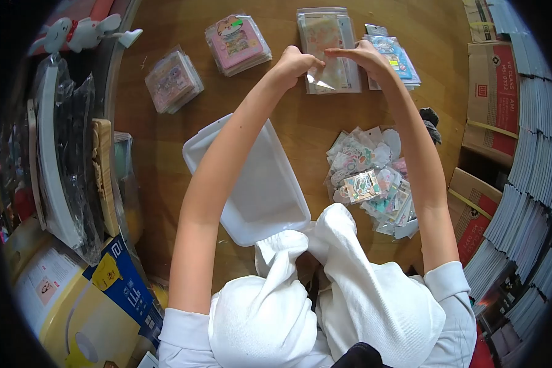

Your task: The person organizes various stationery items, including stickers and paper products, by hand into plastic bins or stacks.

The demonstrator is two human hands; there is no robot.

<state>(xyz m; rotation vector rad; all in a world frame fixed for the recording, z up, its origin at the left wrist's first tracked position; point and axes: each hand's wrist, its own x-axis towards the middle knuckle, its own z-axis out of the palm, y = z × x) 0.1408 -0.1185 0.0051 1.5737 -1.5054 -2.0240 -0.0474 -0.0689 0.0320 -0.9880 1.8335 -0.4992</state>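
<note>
My left hand (295,66) is closed at the left edge of a clear plastic packet (328,72), its thumb pointing inward. On the opposite edge my right hand (369,56) is closed too, its thumb stretched across the top. Beneath the packet lies a stack of clear packets (322,18) with pale orange and cream sheets inside. Just right of my right hand is a pile of blue sticker packs (398,56) with a yellow tag. The fingertips under the packet are hidden.
Pink packs (236,44) and a smaller stack of packs (173,83) lie at the upper left. A white plastic tray (267,190) stands before my knees, beside a heap of loose stickers (374,175). Cardboard boxes (490,101) and bundled paper (536,116) line the right side.
</note>
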